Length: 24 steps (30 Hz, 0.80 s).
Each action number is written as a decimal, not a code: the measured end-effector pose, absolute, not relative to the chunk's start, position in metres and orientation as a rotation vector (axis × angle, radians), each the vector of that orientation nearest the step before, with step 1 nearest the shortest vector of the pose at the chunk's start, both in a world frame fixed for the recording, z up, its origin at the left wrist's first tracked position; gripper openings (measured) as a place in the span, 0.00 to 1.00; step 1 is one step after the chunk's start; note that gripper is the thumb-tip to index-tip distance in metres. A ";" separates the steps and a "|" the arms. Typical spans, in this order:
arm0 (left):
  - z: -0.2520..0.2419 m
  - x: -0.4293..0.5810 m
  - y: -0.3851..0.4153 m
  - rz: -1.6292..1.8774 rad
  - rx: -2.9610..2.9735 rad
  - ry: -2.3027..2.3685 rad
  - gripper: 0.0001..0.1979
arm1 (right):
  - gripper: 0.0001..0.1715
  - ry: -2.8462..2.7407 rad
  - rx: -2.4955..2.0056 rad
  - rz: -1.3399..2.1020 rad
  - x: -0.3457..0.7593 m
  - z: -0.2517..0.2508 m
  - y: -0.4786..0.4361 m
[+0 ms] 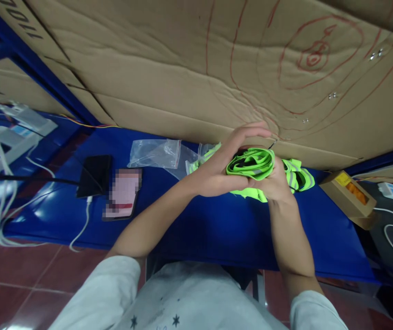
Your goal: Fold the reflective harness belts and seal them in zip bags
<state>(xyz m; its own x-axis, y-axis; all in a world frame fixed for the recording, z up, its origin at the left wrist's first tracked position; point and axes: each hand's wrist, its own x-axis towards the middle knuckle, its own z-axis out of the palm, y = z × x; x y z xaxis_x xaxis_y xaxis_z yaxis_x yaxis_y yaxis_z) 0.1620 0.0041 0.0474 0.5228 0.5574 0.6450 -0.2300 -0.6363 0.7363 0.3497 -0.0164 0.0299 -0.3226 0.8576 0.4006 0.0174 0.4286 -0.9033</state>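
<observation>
Both my hands are raised over the blue table (217, 229) and hold a folded bundle of neon green reflective strap (251, 166). My left hand (222, 167) curls over it from the left, fingers arched across the top. My right hand (274, 183) grips it from underneath and the right, with most of its fingers hidden behind the bundle. More green strap (301, 176) trails out to the right behind my right hand. A bit of green fabric (205, 158) also lies behind my left hand.
Clear plastic bags (155, 153) lie on the table to the left. A black phone (95, 176) on a white cable and a second phone (123, 193) sit further left. A small cardboard box (349, 195) stands at right. A large cardboard sheet (217, 68) forms the back wall.
</observation>
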 end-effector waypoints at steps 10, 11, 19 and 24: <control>0.033 0.076 0.024 0.638 2.286 0.803 0.47 | 0.29 -1.214 -1.071 0.832 0.365 0.020 -0.015; 0.025 0.057 0.029 0.455 2.358 1.067 0.47 | 0.28 -1.170 -1.134 0.835 0.373 0.013 -0.016; -0.035 0.004 0.076 -0.199 2.261 1.741 0.71 | 0.39 -0.886 -1.410 1.025 0.398 -0.058 -0.053; -0.027 0.009 0.076 -0.196 2.402 1.719 0.59 | 0.40 -0.810 -1.396 1.120 0.393 -0.069 -0.060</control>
